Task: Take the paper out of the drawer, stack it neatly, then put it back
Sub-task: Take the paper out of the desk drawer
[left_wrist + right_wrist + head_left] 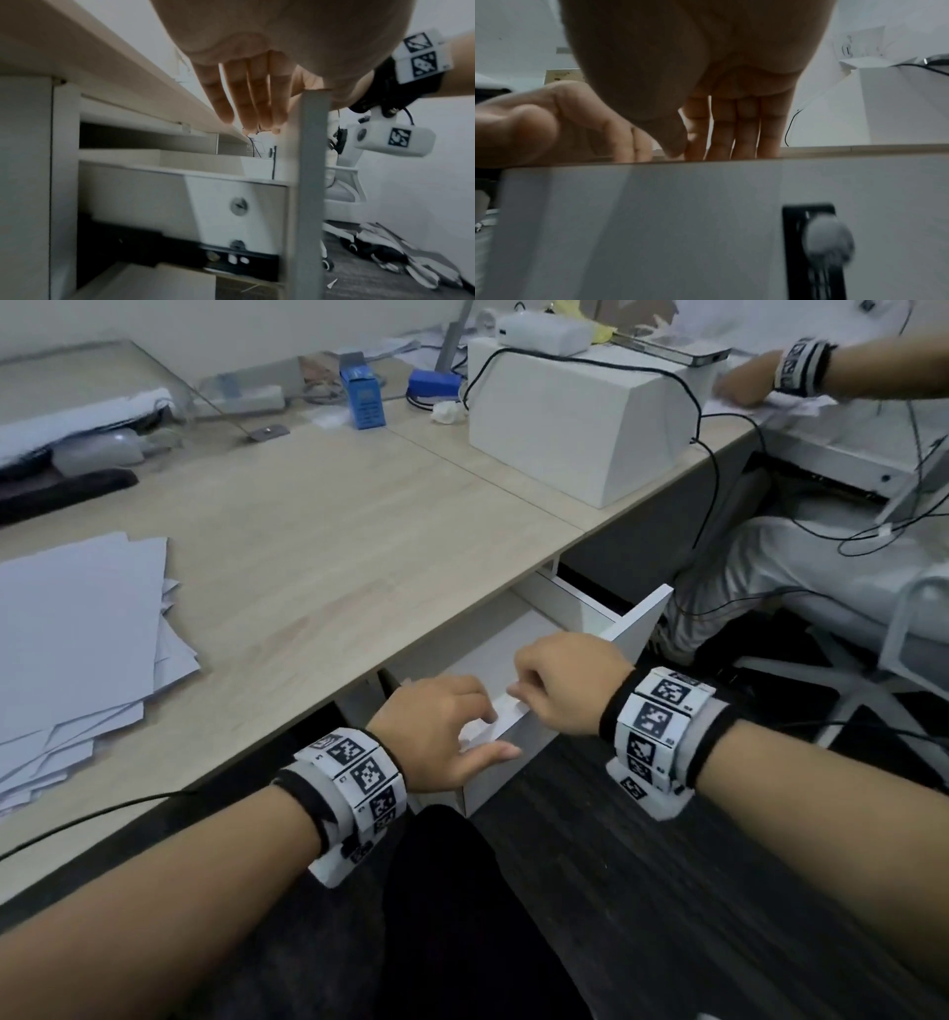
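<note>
A loose, untidy pile of white paper (77, 634) lies on the wooden desk (318, 546) at the left. Under the desk's edge a white drawer (477, 654) stands pulled out; I cannot tell whether sheets lie inside. Both hands are at the top edge of the drawer front (513, 762). My left hand (441, 726) holds its left end, fingers (246, 97) hanging inside, thumb outside. My right hand (565, 685) hooks its fingers (731, 125) over the same edge just to the right. The drawer front (654, 223) carries a lock knob (829, 243).
A white box (575, 433) with cables and a blue carton (367, 403) stand at the back of the desk. Another person (821, 567) sits on a white chair right of the drawer. Scattered sheets (411, 253) lie on the dark floor.
</note>
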